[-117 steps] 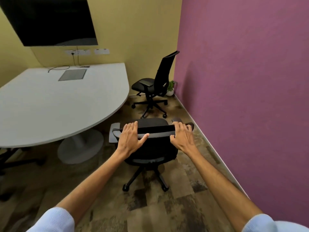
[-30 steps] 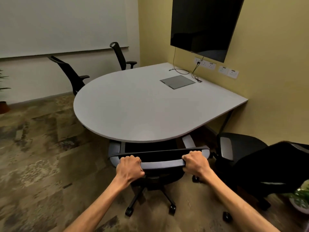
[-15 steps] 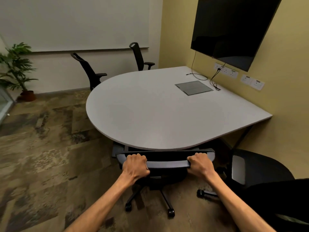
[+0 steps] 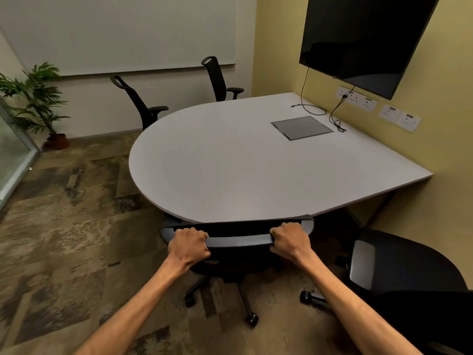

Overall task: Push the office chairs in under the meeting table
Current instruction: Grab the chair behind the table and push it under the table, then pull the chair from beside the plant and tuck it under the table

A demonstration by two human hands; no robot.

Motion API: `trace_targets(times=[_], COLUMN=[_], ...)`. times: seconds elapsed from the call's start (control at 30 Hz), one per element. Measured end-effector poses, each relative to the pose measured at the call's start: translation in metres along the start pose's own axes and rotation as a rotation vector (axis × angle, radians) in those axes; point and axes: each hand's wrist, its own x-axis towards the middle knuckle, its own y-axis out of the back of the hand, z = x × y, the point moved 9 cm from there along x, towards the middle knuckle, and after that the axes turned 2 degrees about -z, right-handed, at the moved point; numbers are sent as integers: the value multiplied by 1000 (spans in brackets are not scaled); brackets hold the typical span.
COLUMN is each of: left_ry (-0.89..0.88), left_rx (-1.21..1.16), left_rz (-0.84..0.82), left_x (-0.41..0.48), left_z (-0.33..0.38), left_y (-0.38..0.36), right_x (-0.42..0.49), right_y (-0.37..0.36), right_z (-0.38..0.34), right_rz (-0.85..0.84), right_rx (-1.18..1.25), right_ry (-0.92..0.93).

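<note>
Both hands, left [image 4: 189, 245] and right [image 4: 289, 242], clamped on chair [image 4: 238, 240] backrest at table [image 4: 256, 170] near edge. Push evenly, straight; mind neighbour chair [image 4: 399, 267].

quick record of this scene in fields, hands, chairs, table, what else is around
left hand: closed on held chair's backrest top
right hand: closed on same backrest
held chair: seat under table edge
table: grey top, rounded end
floor box: closed, set in tabletop
nearby chair: right, not tucked
far chairs: two, beyond table
screen: wall-mounted, off
plant: left corner
</note>
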Motion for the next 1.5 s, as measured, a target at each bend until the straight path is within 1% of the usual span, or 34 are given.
trace_targets(times=[0.27, 0.4, 0.53, 0.67, 0.73, 0.87, 1.03, 1.1, 1.17, 1.27, 1.4, 1.5], left_ry=[5, 6, -6, -5, -4, 16, -112, -167, -249, -398, -574, -695], left_rx=[36, 36, 47, 14, -12, -92, -110, -179, -265, -359, -415, -466], left_rz=[-4, 20, 78, 109, 99, 126, 254, 316, 347, 385, 396, 409], left_x=[43, 50, 46, 42, 40, 32, 26, 29, 36, 41, 32, 11], left_z=[-14, -27, -24, -20, -17, -13, 33, 60, 95, 155, 242, 309], left_y=[6, 4, 10, 13, 11, 13, 24, 37, 55, 78, 95, 107], right_x=[39, 48, 46, 40, 36, 27, -12, -38, -68, -123, -228, -312], right_y=[-2, -5, -5, -4, -1, 3, 0, 6, 19, 45, 75, 96], right_z=[10, 3, 4, 6, 9, 8, 24, 44, 74, 125, 185, 216], right_rz=[41, 48, 72, 60, 64, 77, 265, 306, 338, 396, 473, 500], right_rx=[58, 78, 78, 89, 108, 164, 122, 117, 106, 26, -51, -134], right_ry=[0, 10, 5, -34, -55, -60, -47, -107, -201, -370, -611, -758])
